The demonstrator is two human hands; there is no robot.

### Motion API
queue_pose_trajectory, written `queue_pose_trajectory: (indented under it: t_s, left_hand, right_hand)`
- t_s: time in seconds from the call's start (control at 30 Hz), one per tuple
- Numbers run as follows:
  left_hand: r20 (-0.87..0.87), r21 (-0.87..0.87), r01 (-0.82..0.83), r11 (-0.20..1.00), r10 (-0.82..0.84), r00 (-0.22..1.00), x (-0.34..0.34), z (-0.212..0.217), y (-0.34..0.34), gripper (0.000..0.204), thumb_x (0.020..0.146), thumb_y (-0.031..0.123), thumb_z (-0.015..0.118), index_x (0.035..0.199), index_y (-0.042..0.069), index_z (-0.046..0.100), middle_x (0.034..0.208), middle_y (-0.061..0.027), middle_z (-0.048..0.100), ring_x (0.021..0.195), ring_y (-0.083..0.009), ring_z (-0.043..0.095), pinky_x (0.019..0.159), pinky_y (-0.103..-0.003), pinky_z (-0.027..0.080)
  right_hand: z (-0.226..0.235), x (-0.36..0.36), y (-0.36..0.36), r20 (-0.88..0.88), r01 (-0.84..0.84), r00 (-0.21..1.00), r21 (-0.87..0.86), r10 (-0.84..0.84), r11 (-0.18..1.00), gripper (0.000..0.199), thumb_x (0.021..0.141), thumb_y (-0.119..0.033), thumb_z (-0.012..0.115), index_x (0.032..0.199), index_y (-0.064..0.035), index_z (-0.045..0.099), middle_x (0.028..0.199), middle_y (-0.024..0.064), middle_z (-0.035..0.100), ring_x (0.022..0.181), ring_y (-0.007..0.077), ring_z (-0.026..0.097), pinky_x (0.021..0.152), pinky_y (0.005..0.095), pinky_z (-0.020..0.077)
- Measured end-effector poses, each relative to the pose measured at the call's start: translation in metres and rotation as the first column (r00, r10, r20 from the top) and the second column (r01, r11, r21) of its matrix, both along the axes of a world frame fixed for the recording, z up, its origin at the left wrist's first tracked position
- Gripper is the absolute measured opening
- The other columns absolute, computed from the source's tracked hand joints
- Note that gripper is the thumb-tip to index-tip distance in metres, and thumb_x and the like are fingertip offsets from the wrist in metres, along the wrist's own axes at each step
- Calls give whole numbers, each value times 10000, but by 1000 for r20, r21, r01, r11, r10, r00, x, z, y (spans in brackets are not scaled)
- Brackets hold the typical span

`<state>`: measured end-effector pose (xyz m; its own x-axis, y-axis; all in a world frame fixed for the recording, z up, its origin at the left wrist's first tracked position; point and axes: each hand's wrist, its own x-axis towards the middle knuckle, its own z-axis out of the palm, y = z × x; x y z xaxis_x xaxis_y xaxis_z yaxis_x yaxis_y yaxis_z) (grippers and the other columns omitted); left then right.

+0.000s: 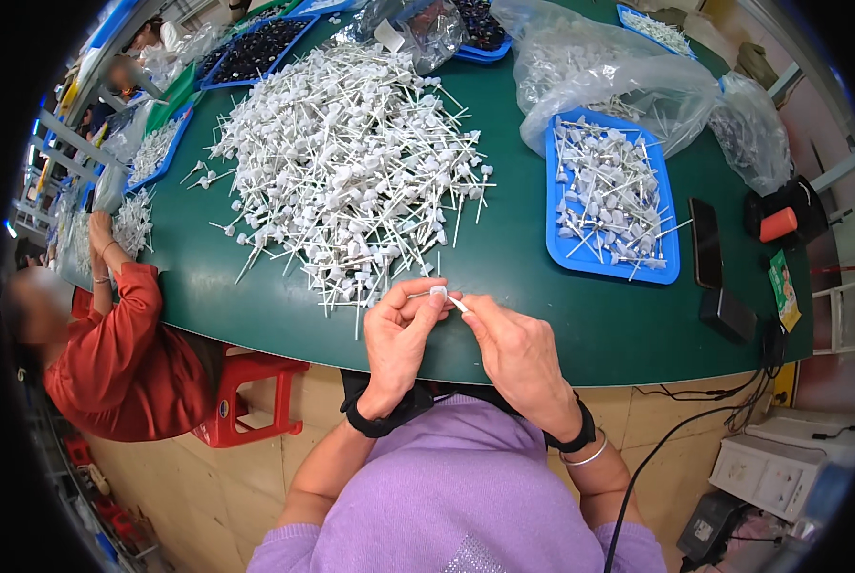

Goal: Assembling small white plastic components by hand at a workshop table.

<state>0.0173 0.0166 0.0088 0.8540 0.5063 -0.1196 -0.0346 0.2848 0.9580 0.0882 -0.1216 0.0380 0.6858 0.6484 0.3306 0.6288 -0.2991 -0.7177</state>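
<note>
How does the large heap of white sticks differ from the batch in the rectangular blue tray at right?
The large heap of white sticks lies loose on the green tabletop; the batch of white sticks sits inside the rectangular blue tray. The heap covers far more area than the batch. The heap's edge is ragged, while the tray's rim mostly contains the batch. Both are jumbled, with pale, chunky ends.

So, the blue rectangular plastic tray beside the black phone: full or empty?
Well filled, not empty: thin white sticks with knobby heads cover most of the blue tray; depth unclear.
</note>
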Motion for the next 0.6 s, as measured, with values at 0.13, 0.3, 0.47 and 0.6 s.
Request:
queue_pose_trajectory:
  t_s: [0.13, 0.3, 0.47, 0.6]
  left_hand:
    - [-11, 63, -35, 997, 36, 999, -2, -3, -2, 187, 935, 34, 596, 1106, -40, 608, 952, -112, 701, 857, -114, 655, 808, -243, 524]
    - [-28, 120, -58, 991, 62, 998, -3, -2, -3, 190, 933, 30, 600, 1110, -37, 611, 944, -98, 705, 846, -88, 641, 787, -216, 495]
    - [-20, 151, -71, 986, 75, 997, -2, -5, -3, 188, 928, 21, 606, 1106, -36, 616, 932, -90, 709, 841, -72, 632, 775, -202, 482]
    - [-10, 177, -90, 980, 94, 996, -2, -5, -6, 181, 925, 8, 604, 1100, -36, 618, 931, -86, 709, 831, -67, 627, 761, -197, 477]
  right_hand:
    - [-5, -1, 4, 49, 8, 999, -23, -7, 1000, 109, 935, -128, 565, 1029, -76, 581, 716, 138, 623, 594, 350, 623, 482, 431, 469]
    - [-1, -5, 7, 82, 49, 996, -142, -37, 989, 115, 920, -89, 588, 1030, -58, 581, 753, 158, 641, 614, 350, 631, 475, 408, 472]
    - [-1, -7, 10, 97, 81, 993, -164, -66, 983, 118, 921, -96, 587, 1033, -60, 574, 727, 150, 634, 594, 350, 628, 468, 414, 477]
    - [-2, -12, 12, 111, 118, 989, -202, -97, 972, 118, 928, -99, 573, 1040, -63, 568, 714, 153, 627, 579, 351, 628, 461, 422, 479]
